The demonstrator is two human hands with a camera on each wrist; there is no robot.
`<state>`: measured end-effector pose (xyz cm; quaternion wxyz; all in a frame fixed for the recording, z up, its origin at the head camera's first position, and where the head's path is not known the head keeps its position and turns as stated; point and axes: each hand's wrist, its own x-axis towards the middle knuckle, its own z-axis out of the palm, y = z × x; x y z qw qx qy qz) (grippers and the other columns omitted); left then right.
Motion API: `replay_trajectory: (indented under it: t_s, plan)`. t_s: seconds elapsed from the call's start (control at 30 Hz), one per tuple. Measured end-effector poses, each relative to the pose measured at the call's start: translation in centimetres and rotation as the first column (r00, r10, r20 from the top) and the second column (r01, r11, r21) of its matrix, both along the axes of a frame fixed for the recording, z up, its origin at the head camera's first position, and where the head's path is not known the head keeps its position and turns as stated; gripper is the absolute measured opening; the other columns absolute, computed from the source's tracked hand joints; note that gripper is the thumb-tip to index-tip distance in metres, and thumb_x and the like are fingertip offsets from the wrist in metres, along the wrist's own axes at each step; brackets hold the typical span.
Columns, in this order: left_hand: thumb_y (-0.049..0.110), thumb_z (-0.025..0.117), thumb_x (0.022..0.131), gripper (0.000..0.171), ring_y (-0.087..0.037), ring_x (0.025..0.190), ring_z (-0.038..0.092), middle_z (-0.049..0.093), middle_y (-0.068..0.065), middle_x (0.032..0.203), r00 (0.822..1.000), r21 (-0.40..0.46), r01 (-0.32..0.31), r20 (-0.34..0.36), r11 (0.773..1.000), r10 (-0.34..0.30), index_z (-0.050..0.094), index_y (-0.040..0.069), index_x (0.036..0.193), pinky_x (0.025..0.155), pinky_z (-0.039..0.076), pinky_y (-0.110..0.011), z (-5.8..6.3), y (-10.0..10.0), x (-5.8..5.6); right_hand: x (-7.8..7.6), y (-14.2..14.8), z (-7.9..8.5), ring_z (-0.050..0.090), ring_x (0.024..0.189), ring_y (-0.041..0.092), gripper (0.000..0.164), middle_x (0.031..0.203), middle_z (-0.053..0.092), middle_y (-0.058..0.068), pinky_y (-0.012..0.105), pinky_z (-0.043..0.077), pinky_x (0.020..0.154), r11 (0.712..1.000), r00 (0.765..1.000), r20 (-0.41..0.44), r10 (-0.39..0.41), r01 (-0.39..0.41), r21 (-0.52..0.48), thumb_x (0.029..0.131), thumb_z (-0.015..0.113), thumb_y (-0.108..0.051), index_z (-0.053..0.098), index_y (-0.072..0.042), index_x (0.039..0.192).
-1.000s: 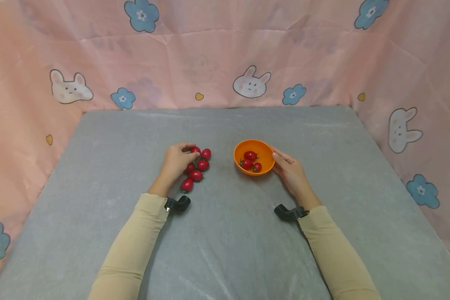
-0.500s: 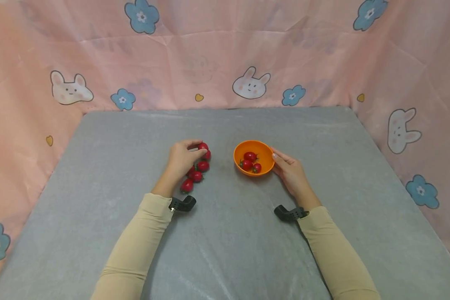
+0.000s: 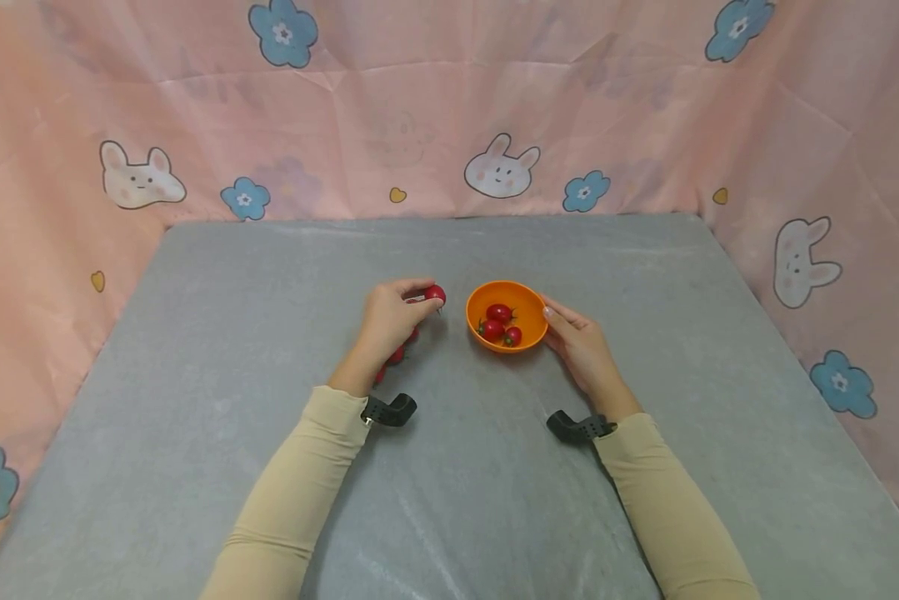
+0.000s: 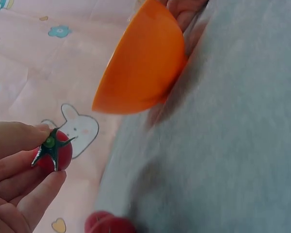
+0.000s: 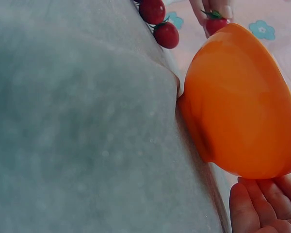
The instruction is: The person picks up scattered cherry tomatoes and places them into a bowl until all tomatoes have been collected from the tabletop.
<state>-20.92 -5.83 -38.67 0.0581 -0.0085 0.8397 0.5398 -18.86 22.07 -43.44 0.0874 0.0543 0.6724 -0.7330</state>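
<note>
My left hand (image 3: 392, 321) pinches a red cherry tomato (image 4: 63, 154) between thumb and fingertips, its green star-shaped stem showing in the left wrist view. It is held above the table, just left of the orange bowl (image 3: 507, 343). On the bowl's right side, my right hand (image 3: 586, 354) grips the rim, thumb on top and fingers against the outer wall. Three cherry tomatoes (image 3: 499, 313) lie inside the bowl. More loose cherry tomatoes (image 5: 166, 35) lie on the table below my left hand, which partly hides them in the head view.
A grey cloth-covered table (image 3: 464, 500) spreads under both arms. Behind it and at its sides hangs a pink curtain (image 3: 434, 108) with rabbits and blue flowers. Each wrist carries a black camera mount (image 3: 391, 410).
My left hand has lifted a cherry tomato from the group on the table and moved right with it, toward the bowl. My right hand and the bowl have stayed in place.
</note>
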Motion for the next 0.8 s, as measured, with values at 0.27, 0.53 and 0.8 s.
replay_trajectory:
  t_s: [0.27,0.53,0.8]
  plan:
    - [0.02,0.077,0.087,0.04,-0.023,0.118,0.066,0.072,-0.01,0.122,0.996,0.021,0.062,-0.067,0.998,-0.06,0.07,0.008,0.124,0.097,0.055,-0.037,0.3,1.5,0.1,0.0,0.0,0.0,0.04,0.145,0.02,0.054,0.16,0.035,0.011,0.025,0.043,0.107,1.0,1.0,0.003,0.001,-0.002,0.009,0.105,0.05,-0.028,0.038,-0.002,0.15]
    - [0.015,0.076,0.087,0.04,-0.024,0.112,0.069,0.07,-0.012,0.124,0.991,0.078,0.109,-0.082,0.991,-0.103,0.069,0.003,0.125,0.094,0.056,-0.035,-0.1,3.0,0.1,0.0,0.2,-0.1,0.04,0.145,0.018,0.058,0.16,0.034,0.01,0.022,0.044,0.105,1.0,1.0,0.001,0.001,-0.001,-0.006,0.103,0.053,-0.031,0.037,-0.003,0.151]
    - [0.017,0.076,0.088,0.04,-0.023,0.116,0.067,0.069,-0.009,0.129,0.992,0.09,0.115,-0.056,0.989,-0.11,0.069,0.008,0.127,0.095,0.056,-0.033,0.3,4.1,0.2,0.0,0.1,-0.1,0.04,0.145,0.02,0.059,0.16,0.035,0.011,0.022,0.045,0.104,1.0,1.0,-0.001,-0.001,0.001,-0.006,0.102,0.054,-0.032,0.038,-0.003,0.151]
